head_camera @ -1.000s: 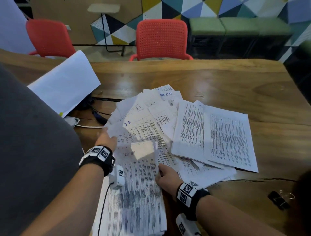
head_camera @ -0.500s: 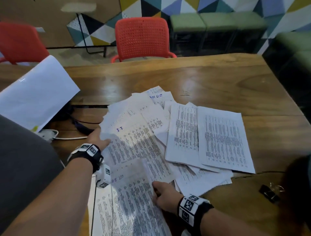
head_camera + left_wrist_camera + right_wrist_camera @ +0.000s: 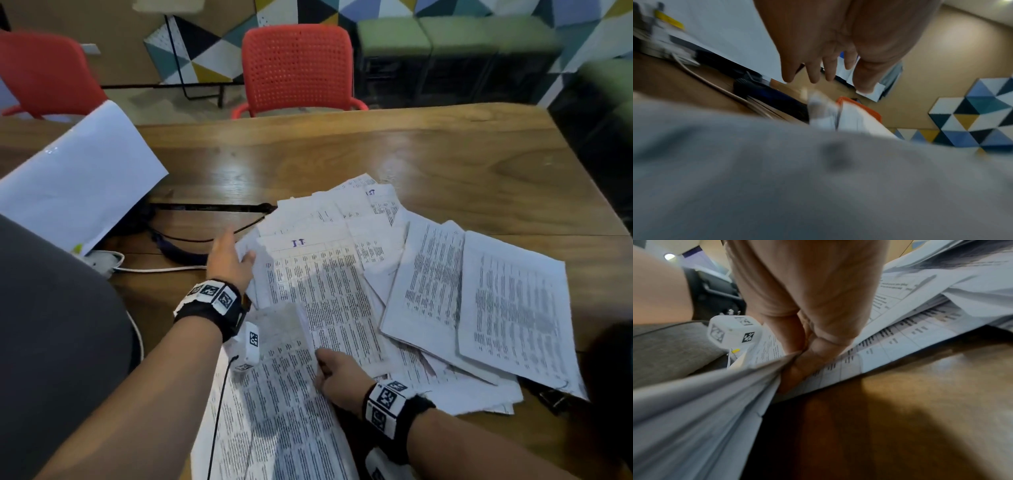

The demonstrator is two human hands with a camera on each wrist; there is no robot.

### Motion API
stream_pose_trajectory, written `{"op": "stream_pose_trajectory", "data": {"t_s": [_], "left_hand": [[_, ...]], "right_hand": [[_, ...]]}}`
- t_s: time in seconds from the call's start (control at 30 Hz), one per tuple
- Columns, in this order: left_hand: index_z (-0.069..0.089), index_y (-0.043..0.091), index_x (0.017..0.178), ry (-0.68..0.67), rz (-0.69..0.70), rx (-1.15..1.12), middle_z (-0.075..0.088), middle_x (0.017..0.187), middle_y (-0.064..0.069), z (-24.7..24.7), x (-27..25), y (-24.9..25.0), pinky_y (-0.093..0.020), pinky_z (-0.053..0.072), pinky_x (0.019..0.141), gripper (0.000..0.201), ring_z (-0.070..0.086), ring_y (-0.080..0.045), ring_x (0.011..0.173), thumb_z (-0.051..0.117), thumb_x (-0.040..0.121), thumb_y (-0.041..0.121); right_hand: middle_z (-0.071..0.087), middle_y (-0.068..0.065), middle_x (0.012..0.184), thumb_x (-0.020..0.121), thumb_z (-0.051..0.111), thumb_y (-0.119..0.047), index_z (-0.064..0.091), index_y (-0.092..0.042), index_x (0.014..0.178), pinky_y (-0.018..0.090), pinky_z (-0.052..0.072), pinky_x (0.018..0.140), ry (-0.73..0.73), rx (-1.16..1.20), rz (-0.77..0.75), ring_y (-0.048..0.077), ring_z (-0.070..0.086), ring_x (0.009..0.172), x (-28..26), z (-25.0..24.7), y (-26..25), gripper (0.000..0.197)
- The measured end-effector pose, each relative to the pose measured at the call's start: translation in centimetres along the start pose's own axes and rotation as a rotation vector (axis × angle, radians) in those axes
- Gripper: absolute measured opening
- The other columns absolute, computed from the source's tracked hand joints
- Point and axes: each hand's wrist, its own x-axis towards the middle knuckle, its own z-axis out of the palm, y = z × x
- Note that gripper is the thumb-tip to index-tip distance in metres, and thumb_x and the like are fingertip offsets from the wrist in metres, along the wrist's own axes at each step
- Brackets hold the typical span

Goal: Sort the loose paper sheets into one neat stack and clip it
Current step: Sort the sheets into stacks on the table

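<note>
Several printed paper sheets [image 3: 428,284] lie fanned across the wooden table [image 3: 376,150]. A thicker gathered stack [image 3: 274,411] reaches toward me at the near edge. My right hand [image 3: 337,371] pinches the right edge of that stack [image 3: 715,394] between thumb and fingers [image 3: 807,356]. At the fan's left edge my left hand [image 3: 227,260] hovers with straight, spread fingers [image 3: 813,71], the thumb touching the sheets. A black binder clip [image 3: 551,397] peeks out from under the sheets at the right.
A white board or large sheet [image 3: 78,185] leans at the left over cables [image 3: 191,240] and a white power adapter [image 3: 102,260]. Two red chairs [image 3: 298,65] stand behind the table. My grey sleeve [image 3: 51,342] fills the near left.
My left hand has moved forward along the fan's left edge. The right hand keeps its hold on the stack's edge. The head view has swung left, bringing the binder clip partly under the sheets.
</note>
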Motion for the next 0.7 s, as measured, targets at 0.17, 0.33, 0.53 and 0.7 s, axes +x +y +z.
{"op": "stream_pose_trajectory", "data": {"t_s": [0.17,0.33,0.53,0.7], "left_hand": [[0.014,0.018,0.153,0.038,-0.194,-0.042,0.016,0.159,-0.012,-1.9,-1.5,-2.8,-0.043,0.023,0.116,0.067,0.020,-0.028,0.145,0.045,0.097,0.039],[0.011,0.019,0.154,-0.094,-0.416,-0.134,0.023,0.157,-0.014,-2.6,-6.2,-6.1,-0.043,0.024,0.115,0.069,0.027,-0.036,0.142,0.032,0.097,0.054],[0.039,0.020,0.142,-0.303,-0.435,-0.253,0.050,0.142,-0.008,-1.4,-11.4,-8.0,-0.038,0.036,0.105,0.052,0.048,-0.029,0.127,0.047,0.096,0.042],[0.041,0.016,0.138,-0.310,-0.448,-0.239,0.053,0.137,-0.008,-0.4,-14.0,-7.4,-0.039,0.040,0.103,0.045,0.051,-0.030,0.123,0.052,0.097,0.029]], "right_hand": [[0.064,0.016,0.089,0.080,0.046,-0.006,0.053,-0.009,0.087,0.037,0.056,0.073,0.091,0.084,0.051,0.025,0.062,0.079,2.1,-2.6,0.2,0.010],[0.068,0.015,0.094,0.077,0.056,-0.005,0.059,-0.009,0.091,0.050,0.056,0.085,0.153,0.142,0.073,0.030,0.067,0.091,4.1,-4.0,1.5,0.015],[0.065,0.021,0.093,0.084,0.056,0.001,0.057,0.001,0.096,0.037,0.054,0.075,0.228,0.211,0.120,0.023,0.060,0.080,2.8,-5.0,-0.5,0.012],[0.050,0.018,0.128,0.101,0.039,-0.015,0.027,-0.014,0.141,0.053,0.043,0.100,0.171,0.374,0.191,0.038,0.055,0.115,0.6,-3.3,-3.3,0.042]]}}
